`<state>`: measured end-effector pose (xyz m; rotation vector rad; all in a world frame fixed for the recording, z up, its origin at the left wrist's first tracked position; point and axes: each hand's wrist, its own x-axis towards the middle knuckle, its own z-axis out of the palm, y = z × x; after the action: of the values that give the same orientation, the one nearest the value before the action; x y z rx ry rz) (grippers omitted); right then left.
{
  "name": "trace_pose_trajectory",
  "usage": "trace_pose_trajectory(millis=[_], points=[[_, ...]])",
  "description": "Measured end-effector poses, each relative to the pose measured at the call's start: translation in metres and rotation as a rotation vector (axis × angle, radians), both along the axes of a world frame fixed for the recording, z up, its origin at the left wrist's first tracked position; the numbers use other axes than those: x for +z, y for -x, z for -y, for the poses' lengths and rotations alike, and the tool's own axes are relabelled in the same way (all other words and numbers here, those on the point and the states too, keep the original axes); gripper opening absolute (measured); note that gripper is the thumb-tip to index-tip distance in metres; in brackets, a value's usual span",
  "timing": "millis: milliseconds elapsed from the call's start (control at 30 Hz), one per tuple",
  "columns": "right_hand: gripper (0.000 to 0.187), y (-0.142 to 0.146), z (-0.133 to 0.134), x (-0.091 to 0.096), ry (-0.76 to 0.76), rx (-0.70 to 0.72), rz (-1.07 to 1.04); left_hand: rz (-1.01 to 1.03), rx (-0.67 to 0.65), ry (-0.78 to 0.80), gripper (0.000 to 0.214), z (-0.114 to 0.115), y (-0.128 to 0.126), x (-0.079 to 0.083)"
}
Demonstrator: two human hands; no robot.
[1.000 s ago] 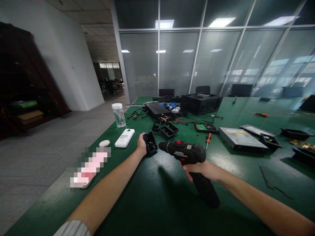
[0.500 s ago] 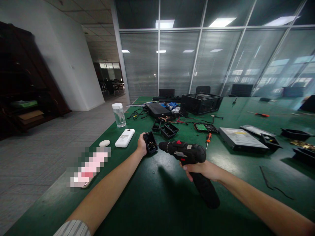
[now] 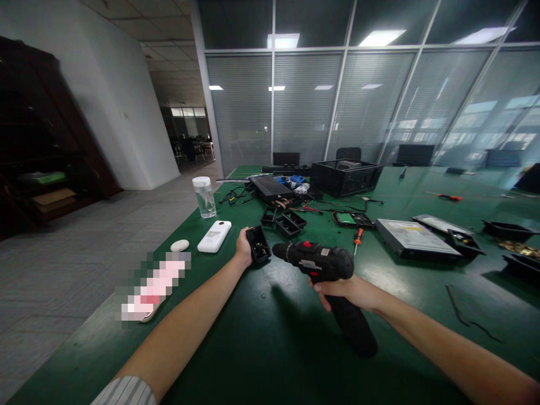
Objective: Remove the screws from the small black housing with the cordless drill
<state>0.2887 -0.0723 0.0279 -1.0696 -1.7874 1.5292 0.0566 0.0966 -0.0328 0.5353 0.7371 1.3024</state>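
My left hand (image 3: 243, 247) is closed on the side of a small black open box (image 3: 258, 246), tilted so its inside faces me. Small brass-coloured bits, too small to name, lie inside it. In my right hand (image 3: 337, 289) is a black cordless drill (image 3: 314, 261) with red buttons, gripped by its handle. The drill's chuck points left and sits just right of the box, apart from it. Beyond the box are more small black boxes (image 3: 290, 224). A screwdriver (image 3: 358, 239) with an orange and black handle lies behind the drill.
On the green table (image 3: 236, 343) are a clear bottle (image 3: 205, 197), a white device (image 3: 214, 236), a white oval case (image 3: 179, 246) and a blurred-out phone (image 3: 156, 287). Farther back stand a black computer case (image 3: 346, 175) and tangled cables. A silver drive (image 3: 415, 239) lies at right.
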Motion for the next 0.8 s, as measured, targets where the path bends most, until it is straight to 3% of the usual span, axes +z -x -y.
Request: trace_pose_trajectory(millis=[800], points=[[0.032,-0.0005,-0.0016,-0.0027,0.003,-0.010,0.001,-0.007,-0.023,-0.013,0.032,-0.0002,0.0003,-0.0001]])
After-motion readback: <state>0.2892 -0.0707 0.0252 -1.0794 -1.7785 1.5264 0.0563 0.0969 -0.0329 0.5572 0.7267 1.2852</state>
